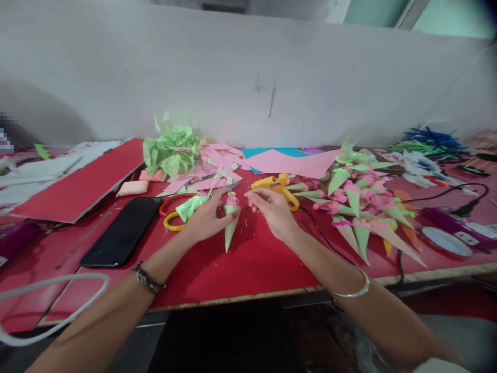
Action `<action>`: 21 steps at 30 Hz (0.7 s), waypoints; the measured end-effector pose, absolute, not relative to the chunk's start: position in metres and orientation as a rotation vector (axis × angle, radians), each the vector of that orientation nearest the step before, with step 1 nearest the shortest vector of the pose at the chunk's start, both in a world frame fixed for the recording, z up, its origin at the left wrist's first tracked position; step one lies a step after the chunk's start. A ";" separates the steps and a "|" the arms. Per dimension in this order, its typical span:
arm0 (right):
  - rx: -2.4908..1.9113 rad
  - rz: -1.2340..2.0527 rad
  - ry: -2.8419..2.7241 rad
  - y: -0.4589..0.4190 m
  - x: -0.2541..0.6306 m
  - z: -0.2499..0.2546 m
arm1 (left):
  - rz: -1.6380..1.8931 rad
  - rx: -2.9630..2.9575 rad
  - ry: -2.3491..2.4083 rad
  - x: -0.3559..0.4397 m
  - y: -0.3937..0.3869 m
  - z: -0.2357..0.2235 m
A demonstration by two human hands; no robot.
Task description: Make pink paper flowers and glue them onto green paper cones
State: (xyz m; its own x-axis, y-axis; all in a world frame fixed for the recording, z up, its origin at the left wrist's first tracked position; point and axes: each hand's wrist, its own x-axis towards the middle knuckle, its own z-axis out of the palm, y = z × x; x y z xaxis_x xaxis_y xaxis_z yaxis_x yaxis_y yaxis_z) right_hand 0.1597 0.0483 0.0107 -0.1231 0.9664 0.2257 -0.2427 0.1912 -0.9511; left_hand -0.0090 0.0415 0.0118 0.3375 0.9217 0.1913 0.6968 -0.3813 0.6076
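Note:
In the head view, a pale green paper cone with a pink top points its tip toward me over the red table. My left hand is closed on it, the thumb lying across its upper part. My right hand is beside it on the right, fingertips pinched together; what they hold, if anything, is too small to make out. Just behind that hand rests a yellow glue gun. Scissors with red and yellow handles lie left of my left hand, partly under crumpled light green paper.
A pile of finished-looking paper cones lies at right. Pink paper sheets and green tissue paper are at the back. A black phone and a red board lie left. A black cord runs from the glue gun.

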 end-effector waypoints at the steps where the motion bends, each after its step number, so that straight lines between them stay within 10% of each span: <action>1: -0.826 1.219 -1.239 0.049 0.160 0.011 | 0.789 2.144 1.371 -0.009 0.042 0.011; 21: -0.781 1.129 -1.380 0.043 0.158 0.016 | 0.976 1.945 1.153 -0.005 0.046 0.005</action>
State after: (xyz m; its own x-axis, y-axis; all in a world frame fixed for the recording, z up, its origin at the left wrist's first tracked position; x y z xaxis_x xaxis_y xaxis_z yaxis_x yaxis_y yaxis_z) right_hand 0.1579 0.0431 0.0162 -0.1467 0.9283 0.3417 -0.1507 0.3205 -0.9352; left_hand -0.0049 0.0462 0.0047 0.3305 0.9066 0.2624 0.4088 -0.3882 0.8260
